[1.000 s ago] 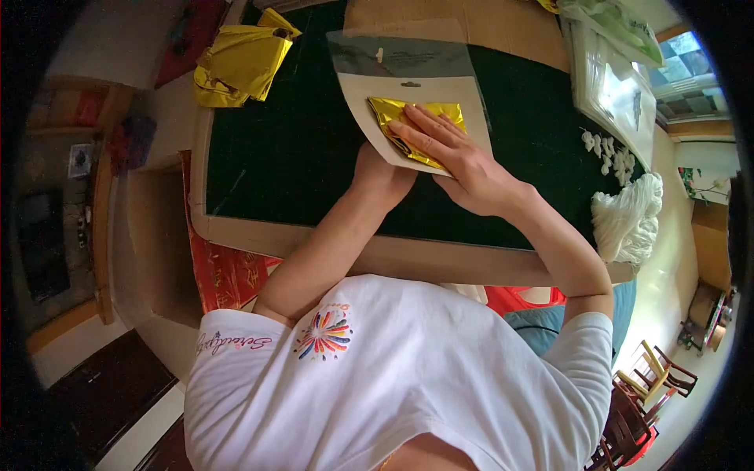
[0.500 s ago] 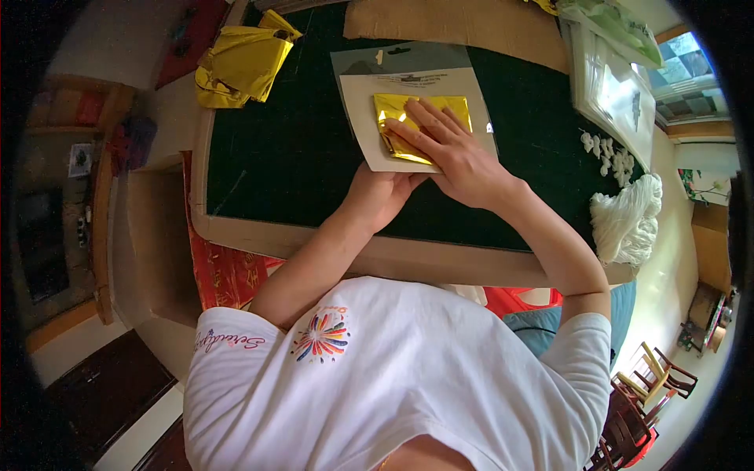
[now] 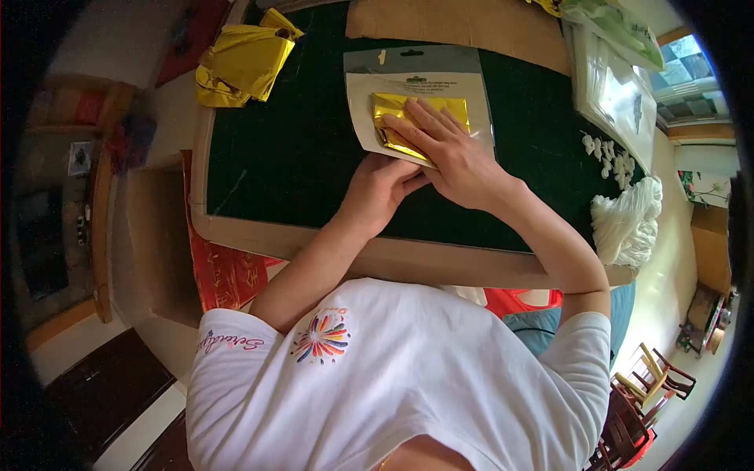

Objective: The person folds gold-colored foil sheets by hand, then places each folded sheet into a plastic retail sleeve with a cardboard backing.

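Note:
A clear plastic bag [image 3: 469, 61] with a hang hole at its top and a white printed card [image 3: 361, 90] inside is tilted up over the table in front of me. On its face lies a folded gold foil sheet [image 3: 387, 104]. My right hand [image 3: 455, 153] presses flat on the foil, fingers stretched out and slightly apart. At the bag's lower edge, my left hand [image 3: 378, 190] grips from beneath, its fingers partly hidden behind the card.
Crumpled gold foil [image 3: 243, 67] lies at the table's left corner. Brown cardboard [image 3: 463, 31] lies along the back of the green table top [image 3: 275, 173]. To the right are a stack of clear bags [image 3: 616, 102], small white knotted pieces [image 3: 609, 157] and a white yarn bundle [image 3: 628, 220].
The bag's top has swung slightly to the right and the bag tilts more. My left hand has turned, showing more of its back at the lower edge. My right hand stays on the foil.

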Action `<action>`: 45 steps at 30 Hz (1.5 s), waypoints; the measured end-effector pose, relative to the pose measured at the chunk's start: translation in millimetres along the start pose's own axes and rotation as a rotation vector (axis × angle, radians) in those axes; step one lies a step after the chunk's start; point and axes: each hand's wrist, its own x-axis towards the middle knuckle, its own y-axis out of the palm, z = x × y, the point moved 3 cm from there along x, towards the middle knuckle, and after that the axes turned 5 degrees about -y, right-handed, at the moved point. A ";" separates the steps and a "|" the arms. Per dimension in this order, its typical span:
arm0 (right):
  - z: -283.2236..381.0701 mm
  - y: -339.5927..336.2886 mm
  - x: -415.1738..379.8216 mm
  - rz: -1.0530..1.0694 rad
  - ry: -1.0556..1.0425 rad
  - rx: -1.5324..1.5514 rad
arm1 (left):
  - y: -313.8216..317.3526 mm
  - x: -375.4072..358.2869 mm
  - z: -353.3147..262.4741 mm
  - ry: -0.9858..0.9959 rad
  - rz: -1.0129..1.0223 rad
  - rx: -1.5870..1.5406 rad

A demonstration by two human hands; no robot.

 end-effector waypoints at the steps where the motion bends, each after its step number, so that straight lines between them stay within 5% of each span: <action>1: 0.4 1.5 0.3 0.006 0.007 -0.019 | 0.6 1.2 1.9 0.002 -0.003 -0.001; 6: 3.3 -0.6 4.0 -0.013 0.002 -0.003 | 3.0 8.5 3.4 0.007 -0.293 0.064; 9: 1.8 -3.1 4.6 -0.023 0.014 0.010 | -5.0 8.1 -3.0 0.040 -0.146 -0.198; 15: 1.0 0.8 5.3 -0.020 0.012 -0.036 | 3.3 4.7 -10.5 0.068 -0.336 0.055; 22: 0.3 0.0 6.9 -0.027 0.037 0.017 | -1.8 7.8 -8.2 0.093 -0.268 -0.124; 45: -3.3 10.5 10.7 -0.047 0.028 -0.210 | -6.6 2.0 -0.4 -0.130 -0.207 0.272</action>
